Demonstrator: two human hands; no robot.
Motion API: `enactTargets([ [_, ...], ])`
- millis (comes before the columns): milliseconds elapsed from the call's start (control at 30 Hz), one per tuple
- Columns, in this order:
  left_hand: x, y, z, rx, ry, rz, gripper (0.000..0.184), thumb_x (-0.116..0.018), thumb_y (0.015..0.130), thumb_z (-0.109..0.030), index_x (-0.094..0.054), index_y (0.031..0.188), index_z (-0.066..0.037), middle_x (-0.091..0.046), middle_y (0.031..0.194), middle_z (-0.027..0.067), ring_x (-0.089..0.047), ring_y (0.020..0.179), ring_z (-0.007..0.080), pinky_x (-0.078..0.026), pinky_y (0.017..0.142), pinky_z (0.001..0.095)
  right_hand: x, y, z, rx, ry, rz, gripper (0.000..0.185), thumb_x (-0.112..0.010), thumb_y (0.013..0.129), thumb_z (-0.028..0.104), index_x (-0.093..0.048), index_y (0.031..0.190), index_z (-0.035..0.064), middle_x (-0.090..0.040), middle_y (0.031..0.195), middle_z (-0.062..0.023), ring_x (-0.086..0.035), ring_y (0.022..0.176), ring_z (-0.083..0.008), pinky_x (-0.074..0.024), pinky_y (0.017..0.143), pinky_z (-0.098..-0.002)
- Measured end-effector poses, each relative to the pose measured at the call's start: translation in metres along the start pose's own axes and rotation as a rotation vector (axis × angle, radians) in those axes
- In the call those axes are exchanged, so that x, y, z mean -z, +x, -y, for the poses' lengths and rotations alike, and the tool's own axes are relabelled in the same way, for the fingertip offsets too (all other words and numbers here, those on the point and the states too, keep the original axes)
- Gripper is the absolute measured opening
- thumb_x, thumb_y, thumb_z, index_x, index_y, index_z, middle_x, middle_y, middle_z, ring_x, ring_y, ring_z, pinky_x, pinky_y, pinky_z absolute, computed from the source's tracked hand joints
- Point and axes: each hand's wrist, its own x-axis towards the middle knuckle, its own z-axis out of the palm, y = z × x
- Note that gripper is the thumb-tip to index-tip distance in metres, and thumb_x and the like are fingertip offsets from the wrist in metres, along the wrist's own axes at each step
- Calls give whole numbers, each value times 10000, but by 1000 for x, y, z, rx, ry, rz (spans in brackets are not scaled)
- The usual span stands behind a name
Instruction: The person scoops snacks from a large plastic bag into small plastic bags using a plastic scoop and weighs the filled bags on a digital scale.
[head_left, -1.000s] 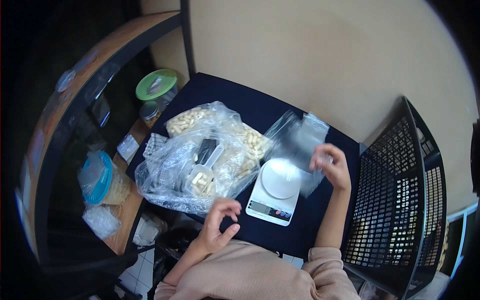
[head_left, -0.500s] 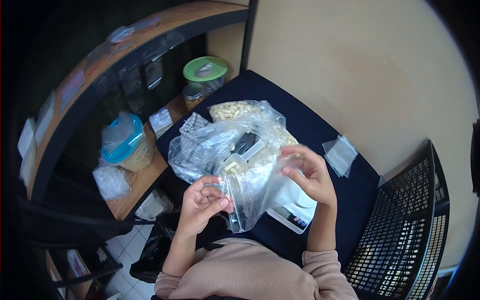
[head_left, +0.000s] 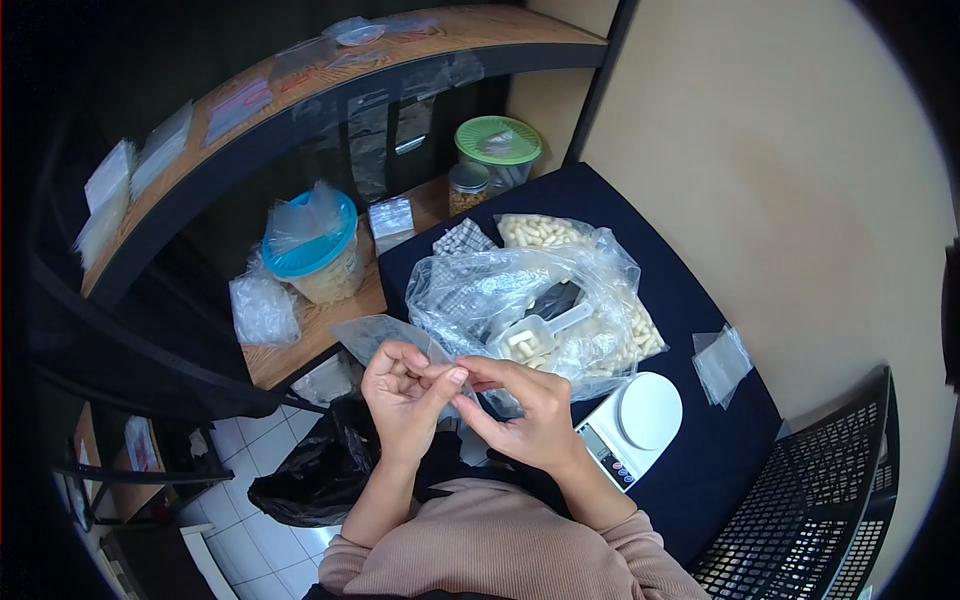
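Observation:
My left hand (head_left: pixel 405 398) and my right hand (head_left: pixel 522 410) meet in front of my body, fingertips pinched together on a small clear zip bag (head_left: pixel 382 334). The bag looks flat, and most of it sticks out to the left, behind my left fingers. Just beyond my hands lies a large crumpled clear plastic bag (head_left: pixel 450 285), opened, with pale capsules (head_left: pixel 640 325) in it. A white scoop (head_left: pixel 570 318) holding a few capsules rests in its mouth. Right of my right hand stands a white digital scale (head_left: pixel 650 412); nothing lies on its round plate.
A filled bag of capsules (head_left: pixel 545 231) lies at the back. Small clear bags (head_left: pixel 722 368) sit on the dark cloth at right, near a black plastic basket (head_left: pixel 800 500). Left are a blue-lidded tub (head_left: pixel 330 270) and a wooden shelf (head_left: pixel 270 365); a black bag (head_left: pixel 310 480) hangs below.
My right hand has moved left to meet my left hand. The small zip bag has swung from between my hands to the left. The view has shifted, and the scale shows more fully.

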Motion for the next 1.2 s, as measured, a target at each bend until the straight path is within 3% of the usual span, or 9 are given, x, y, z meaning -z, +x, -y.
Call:
enactTargets([
  [133,9,-2,7,33,2,-24,284,-663,714,56,-426,841,-36,-617,733,107,-610,647,110,-489,576,193,-2,-5,-11,-229,241,121,317,-630,755,13,-560,1061,-29,-647,875,-162,-644,785,-183,-523,689,-263],
  [233,15,-3,9,70,7,-21,277,-668,719,41,-439,861,-25,-615,718,97,-592,602,100,-483,548,194,-5,-8,-20,-324,368,124,265,-628,746,-10,-591,1007,-42,-654,809,-130,-641,766,-158,-525,677,-253],
  [400,15,-3,13,107,67,28,213,-635,769,-9,-469,902,-13,-574,720,56,-557,612,85,-461,537,187,-4,-5,-20,-334,342,100,179,-597,780,7,-588,949,-51,-640,793,-118,-625,695,-124,-505,620,-243],
  [500,2,-6,17,84,85,50,145,-578,825,-56,-472,916,-18,-523,774,39,-513,636,74,-432,550,185,-5,-4,-21,-204,149,139,81,-567,793,15,-562,844,-47,-584,715,-116,-590,632,-163,-465,572,-265],
  [533,-3,-10,15,118,248,60,95,-518,861,-70,-462,921,-22,-480,823,24,-462,638,60,-402,566,183,-6,-5,-23,-142,68,87,71,-544,801,23,-532,821,-44,-537,694,-133,-566,606,-225,-449,559,-304],
  [633,-9,-13,12,-32,718,176,111,-450,868,-64,-464,790,13,-459,663,98,-456,559,167,-379,523,278,-9,-7,-24,-68,-27,26,75,-521,804,32,-491,784,-34,-479,658,-154,-526,571,-309,-422,536,-358],
  [667,-15,-13,13,-108,736,140,164,-442,859,-69,-445,727,27,-422,617,151,-455,537,259,-362,503,338,-9,-7,-24,-57,-43,11,76,-520,797,32,-480,770,-27,-466,644,-157,-511,563,-330,-410,525,-374],
  [800,-16,-14,17,-216,879,150,164,-441,848,-56,-422,707,25,-426,612,163,-452,525,299,-355,486,356,-5,-14,-32,-66,-139,100,102,-523,793,45,-466,729,-11,-475,648,-153,-517,558,-328,-410,501,-379],
  [1200,-36,-20,28,-242,974,164,134,-458,795,-12,-390,685,24,-398,588,170,-428,502,329,-345,467,378,2,-31,-30,-79,-356,-133,136,-533,775,51,-452,671,21,-446,610,-126,-512,505,-308,-411,448,-377],
])
